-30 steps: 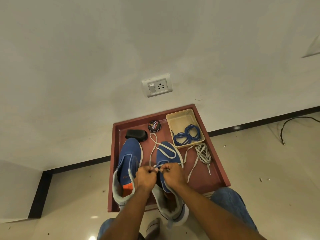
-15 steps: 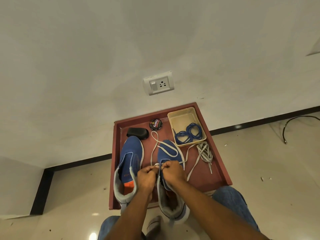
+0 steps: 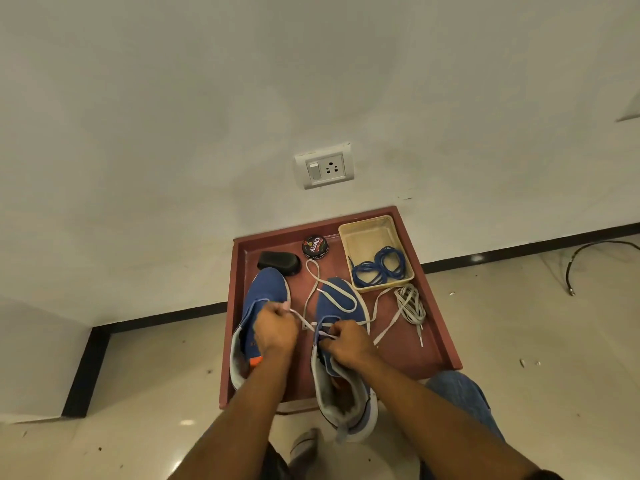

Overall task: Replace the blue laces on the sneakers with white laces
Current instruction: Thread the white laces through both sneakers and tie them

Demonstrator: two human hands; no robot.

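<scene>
Sneakers, both blue, lie side by side in a dark red tray (image 3: 446, 341) on the floor: the left sneaker (image 3: 266, 292) unlaced, the right sneaker (image 3: 341, 306) carrying a white lace (image 3: 337, 299) looped over its toe. The left hand (image 3: 275, 332) pinches one stretch of that lace; the right hand (image 3: 346, 344) grips another at the eyelets. A cream basket (image 3: 367, 237) in the tray's far right corner holds the coiled blue laces (image 3: 379, 266). Just beside it lies a spare white lace bundle (image 3: 410, 304). A polish tin (image 3: 315, 246) and black brush (image 3: 278, 263) sit at the far edge
</scene>
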